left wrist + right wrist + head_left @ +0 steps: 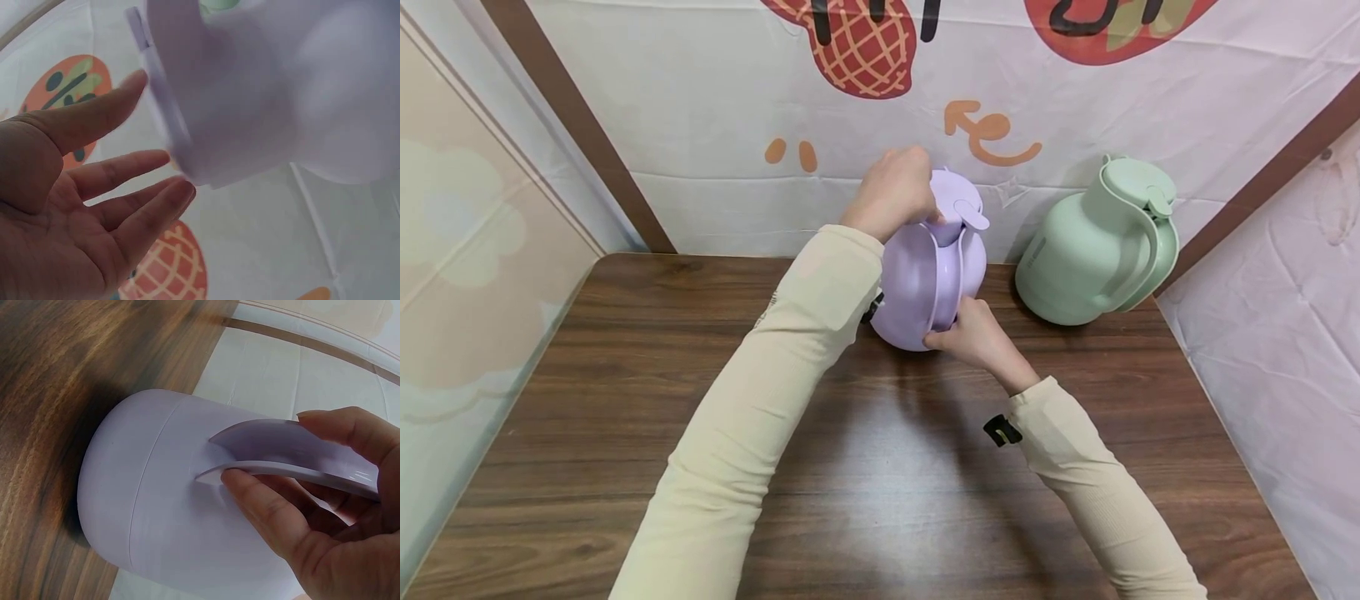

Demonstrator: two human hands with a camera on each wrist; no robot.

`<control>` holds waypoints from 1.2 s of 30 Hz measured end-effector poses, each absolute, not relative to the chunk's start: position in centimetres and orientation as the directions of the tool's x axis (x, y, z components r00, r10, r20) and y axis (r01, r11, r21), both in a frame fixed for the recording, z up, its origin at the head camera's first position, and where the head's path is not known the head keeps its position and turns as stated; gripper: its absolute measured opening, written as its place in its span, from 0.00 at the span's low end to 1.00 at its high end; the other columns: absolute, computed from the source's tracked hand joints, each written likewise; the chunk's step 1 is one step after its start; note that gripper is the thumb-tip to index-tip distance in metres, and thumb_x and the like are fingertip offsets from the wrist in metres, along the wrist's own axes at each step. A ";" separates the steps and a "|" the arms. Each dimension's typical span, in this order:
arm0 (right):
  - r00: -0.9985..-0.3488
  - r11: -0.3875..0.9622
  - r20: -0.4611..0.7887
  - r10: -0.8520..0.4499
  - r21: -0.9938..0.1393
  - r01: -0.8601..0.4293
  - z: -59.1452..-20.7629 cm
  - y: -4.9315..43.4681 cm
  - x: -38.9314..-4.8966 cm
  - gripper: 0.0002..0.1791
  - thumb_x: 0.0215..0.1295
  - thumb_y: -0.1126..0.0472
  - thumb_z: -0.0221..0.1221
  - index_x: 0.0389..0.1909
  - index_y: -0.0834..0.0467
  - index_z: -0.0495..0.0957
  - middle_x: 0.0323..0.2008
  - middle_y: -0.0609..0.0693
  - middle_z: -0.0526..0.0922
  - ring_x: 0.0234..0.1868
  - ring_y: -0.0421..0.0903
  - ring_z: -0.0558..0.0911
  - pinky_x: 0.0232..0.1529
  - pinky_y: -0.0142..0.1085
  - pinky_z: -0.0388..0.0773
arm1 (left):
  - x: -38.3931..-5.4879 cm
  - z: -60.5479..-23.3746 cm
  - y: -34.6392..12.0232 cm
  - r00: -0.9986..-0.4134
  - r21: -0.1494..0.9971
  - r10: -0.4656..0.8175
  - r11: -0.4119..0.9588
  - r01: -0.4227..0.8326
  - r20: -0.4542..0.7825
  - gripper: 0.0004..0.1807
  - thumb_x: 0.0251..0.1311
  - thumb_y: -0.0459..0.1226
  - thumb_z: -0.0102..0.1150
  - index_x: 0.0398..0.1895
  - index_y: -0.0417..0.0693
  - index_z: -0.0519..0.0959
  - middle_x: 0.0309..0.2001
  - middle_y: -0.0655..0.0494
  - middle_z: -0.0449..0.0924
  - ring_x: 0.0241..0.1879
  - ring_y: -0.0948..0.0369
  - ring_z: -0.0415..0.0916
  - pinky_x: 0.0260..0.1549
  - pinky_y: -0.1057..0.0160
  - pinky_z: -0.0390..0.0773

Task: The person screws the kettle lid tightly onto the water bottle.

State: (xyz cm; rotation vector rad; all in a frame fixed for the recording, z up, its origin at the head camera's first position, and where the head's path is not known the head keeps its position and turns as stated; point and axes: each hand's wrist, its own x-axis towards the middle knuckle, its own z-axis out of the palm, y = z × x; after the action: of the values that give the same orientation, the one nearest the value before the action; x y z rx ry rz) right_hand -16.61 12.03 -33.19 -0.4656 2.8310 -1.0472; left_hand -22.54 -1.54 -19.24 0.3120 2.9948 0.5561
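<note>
A lilac thermos jug [904, 287] stands at the back of the table, its handle [950, 283] facing the person. My right hand [973, 336] grips the lower part of that handle; in the right wrist view, the thumb and a finger [262, 503] lie on its two edges. Up at the jug's lid [953, 192] is my left hand [895, 193]. Seen from the left wrist, this hand's thumb [103, 119] and fingers are spread and fairly straight, with the tips right at the lid's rim.
A pale green thermos jug [1075, 258] of similar shape stands to the right at the back. Behind both hangs a white printed cloth [715, 150]. The brown wooden table [880, 500] reaches toward the person, and another cloth [1285, 350] borders its right side.
</note>
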 end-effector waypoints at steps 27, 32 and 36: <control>-0.946 0.721 0.031 -0.324 -0.639 -0.268 -33.4 12.1 -16.8 0.17 0.42 0.63 0.63 0.34 0.67 0.74 0.29 0.58 0.79 0.30 0.50 0.75 0.33 0.42 0.72 | -21.8 -19.4 -0.5 -0.787 0.237 0.614 0.775 0.586 -0.060 0.24 0.55 0.26 0.44 0.53 0.52 0.76 0.49 0.55 0.75 0.51 0.54 0.65 0.48 0.61 0.63; -0.947 0.725 0.021 -0.320 -0.638 -0.259 -33.2 12.1 -16.8 0.17 0.42 0.62 0.63 0.34 0.67 0.74 0.29 0.58 0.79 0.30 0.50 0.75 0.32 0.41 0.72 | -21.9 -19.5 -0.4 -0.774 0.235 0.630 0.764 0.601 -0.067 0.25 0.55 0.24 0.45 0.55 0.52 0.75 0.50 0.55 0.75 0.53 0.55 0.65 0.48 0.62 0.63; -0.949 0.728 0.014 -0.316 -0.638 -0.251 -33.1 12.1 -16.7 0.17 0.42 0.62 0.63 0.34 0.67 0.74 0.28 0.57 0.78 0.30 0.49 0.74 0.32 0.41 0.72 | -21.9 -19.5 -0.2 -0.765 0.240 0.638 0.758 0.606 -0.084 0.26 0.55 0.23 0.44 0.55 0.52 0.75 0.52 0.56 0.74 0.55 0.57 0.64 0.49 0.64 0.63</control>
State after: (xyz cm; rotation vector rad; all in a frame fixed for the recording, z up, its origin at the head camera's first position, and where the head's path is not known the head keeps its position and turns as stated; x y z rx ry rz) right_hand -16.74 12.09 -33.11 -0.4656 2.8304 -1.0240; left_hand -21.89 -0.22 -19.53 0.9960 2.7937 0.2983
